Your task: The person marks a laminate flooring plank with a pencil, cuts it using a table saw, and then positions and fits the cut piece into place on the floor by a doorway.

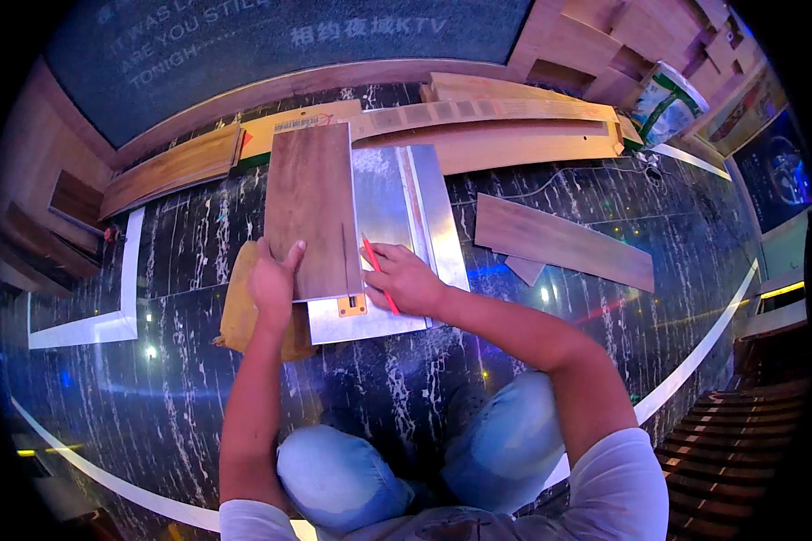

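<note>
The black floor (189, 379) carries all the things, and I take the brown board (311, 198) as landmark. Above it runs a long pale box (487, 144), which its top end overlaps in view (touching or not, I cannot tell). Under the board and to its right is a metal plate (379, 198); further right lies a loose plank (564, 239).

The left hand (273, 275) is at the board's lower left edge, thumb spread upon its face; whether the fingers clasp beneath, I cannot tell. Beside the right edge, the right hand (401, 279) has bent fingers pinching a red pencil (370, 254).

As I judge, the laying of the board is done, but I make out no finished pencil line, so any marking seems left.

The board's lower end stops short of the plate's lower edge. Room for moving seems widest on the right, where floor shows before the plank; below, the knees are near.
</note>
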Demonstrator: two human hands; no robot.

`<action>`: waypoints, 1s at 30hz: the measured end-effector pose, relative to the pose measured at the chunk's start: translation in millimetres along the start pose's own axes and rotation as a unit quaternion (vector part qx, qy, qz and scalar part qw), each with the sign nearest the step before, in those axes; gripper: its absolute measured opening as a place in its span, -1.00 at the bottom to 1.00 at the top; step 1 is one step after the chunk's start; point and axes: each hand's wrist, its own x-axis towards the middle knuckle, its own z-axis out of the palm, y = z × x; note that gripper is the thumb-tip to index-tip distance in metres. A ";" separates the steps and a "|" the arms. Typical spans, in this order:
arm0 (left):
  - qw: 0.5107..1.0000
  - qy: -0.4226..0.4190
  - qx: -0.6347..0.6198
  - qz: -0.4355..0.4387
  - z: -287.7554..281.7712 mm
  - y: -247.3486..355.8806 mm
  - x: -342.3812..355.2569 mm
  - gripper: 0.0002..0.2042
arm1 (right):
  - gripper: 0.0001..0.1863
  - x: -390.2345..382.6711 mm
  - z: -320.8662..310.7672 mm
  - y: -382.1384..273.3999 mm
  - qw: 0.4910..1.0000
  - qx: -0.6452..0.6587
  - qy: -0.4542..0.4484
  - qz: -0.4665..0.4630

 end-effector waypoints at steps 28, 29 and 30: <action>0.999 -0.039 -0.018 0.003 -23.1 -3.6 -30.7 -0.20 | -0.72 -22.7 -9.9 -24.6 0.999 0.031 -0.009 -0.026; 0.999 -0.039 -0.022 0.002 -22.9 -4.1 -31.9 -0.20 | -0.72 -23.1 -9.8 -24.7 0.999 0.035 -0.010 -0.029; 0.999 -0.042 -0.028 0.000 -23.2 -4.7 -33.7 -0.19 | -0.72 -23.5 -9.6 -24.9 0.999 0.039 -0.011 -0.033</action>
